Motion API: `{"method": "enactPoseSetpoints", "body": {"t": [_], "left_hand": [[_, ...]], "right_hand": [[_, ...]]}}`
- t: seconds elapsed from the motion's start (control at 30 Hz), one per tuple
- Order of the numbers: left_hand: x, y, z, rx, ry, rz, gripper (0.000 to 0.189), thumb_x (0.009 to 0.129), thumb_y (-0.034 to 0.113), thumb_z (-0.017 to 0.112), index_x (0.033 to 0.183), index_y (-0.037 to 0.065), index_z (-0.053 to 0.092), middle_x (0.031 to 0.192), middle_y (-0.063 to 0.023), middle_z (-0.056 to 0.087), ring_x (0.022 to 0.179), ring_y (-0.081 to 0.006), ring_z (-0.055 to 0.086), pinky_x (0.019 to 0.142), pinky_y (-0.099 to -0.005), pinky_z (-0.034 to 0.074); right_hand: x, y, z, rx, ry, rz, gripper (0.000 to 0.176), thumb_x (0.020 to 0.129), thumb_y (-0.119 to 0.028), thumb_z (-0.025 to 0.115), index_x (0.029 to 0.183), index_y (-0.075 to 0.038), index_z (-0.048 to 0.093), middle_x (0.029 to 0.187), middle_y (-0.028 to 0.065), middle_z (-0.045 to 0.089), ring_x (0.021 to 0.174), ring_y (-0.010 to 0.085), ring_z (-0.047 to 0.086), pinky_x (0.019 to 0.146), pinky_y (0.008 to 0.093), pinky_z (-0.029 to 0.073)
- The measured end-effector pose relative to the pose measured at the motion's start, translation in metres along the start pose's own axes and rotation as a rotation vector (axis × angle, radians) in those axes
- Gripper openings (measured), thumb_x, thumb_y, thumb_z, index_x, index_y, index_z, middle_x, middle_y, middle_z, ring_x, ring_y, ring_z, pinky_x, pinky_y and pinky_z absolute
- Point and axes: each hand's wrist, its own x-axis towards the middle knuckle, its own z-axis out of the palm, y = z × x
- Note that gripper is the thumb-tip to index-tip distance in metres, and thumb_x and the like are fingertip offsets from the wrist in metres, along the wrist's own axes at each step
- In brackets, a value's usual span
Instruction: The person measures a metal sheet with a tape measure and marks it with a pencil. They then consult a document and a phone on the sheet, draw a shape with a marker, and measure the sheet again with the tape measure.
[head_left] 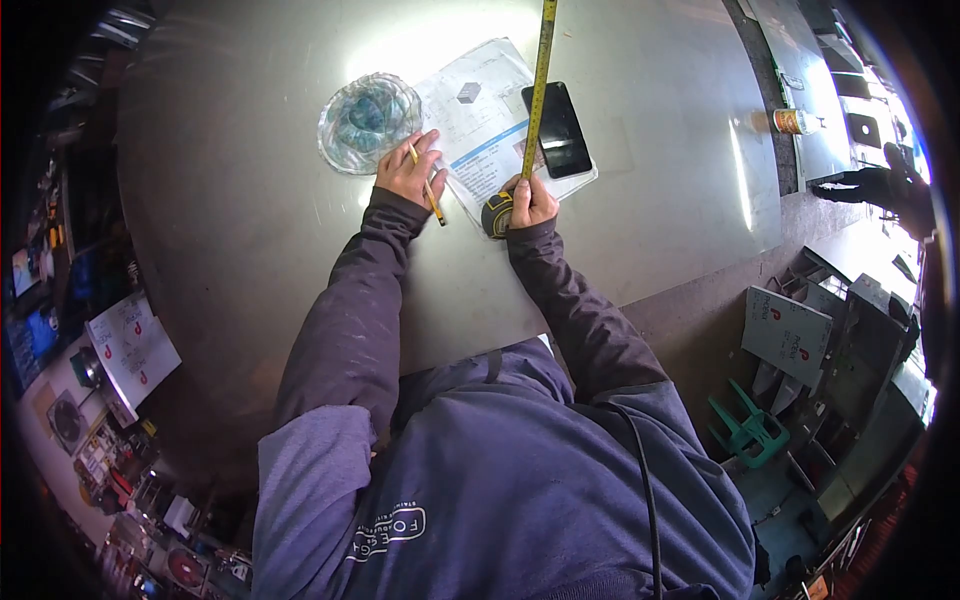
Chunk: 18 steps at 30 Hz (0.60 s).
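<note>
My right hand (534, 203) is closed on a black and yellow tape measure (497, 214), whose yellow blade (540, 95) stretches away over the metal sheet to the top of the view. A pencil (434, 198) lies between the fingers of my left hand (408, 178), which rests at the left edge of the printed papers (485, 110). Just beyond that hand sits a round, clear, crinkled item (368, 122) with a bluish middle. A black phone (563, 135) lies on the papers, right of the blade.
The large metal sheet (660, 200) spans the work surface. A bottle with an orange label (790, 122) is at the right. Below right are a green stool (750, 425) and printed panels (787, 330). A dark-gloved hand (860, 187) shows at the far right.
</note>
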Motion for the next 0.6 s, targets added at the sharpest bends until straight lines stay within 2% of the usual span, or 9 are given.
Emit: {"method": "enactPoseSetpoints", "body": {"t": [0.57, 0.6], "left_hand": [[0.0011, 0.0014, -0.0012, 0.001, -0.004, 0.001, 0.028, 0.077, 0.016, 0.067, 0.103, 0.011, 0.059, 0.133, -0.0039, 0.057, 0.122, -0.0277, 0.05, 0.097, -0.0424, 0.039], [0.0008, 0.0012, -0.0008, 0.0, -0.003, 0.003, 0.028, 0.077, 0.016, 0.067, 0.103, 0.011, 0.059, 0.133, -0.0039, 0.057, 0.122, -0.0278, 0.05, 0.098, -0.0423, 0.039]], "right_hand": [[-0.0003, 0.0052, -0.0001, -0.006, 0.01, 0.011, 0.025, 0.092, -0.017, 0.046, 0.078, 0.0, 0.057, 0.066, 0.0144, 0.063, 0.059, 0.0305, 0.063, 0.06, 0.0374, 0.049], [-0.0011, 0.0089, 0.0005, -0.01, 0.012, -0.004, 0.026, 0.094, -0.016, 0.045, 0.079, 0.0, 0.058, 0.065, 0.0121, 0.062, 0.058, 0.0248, 0.061, 0.059, 0.0339, 0.048]]}}
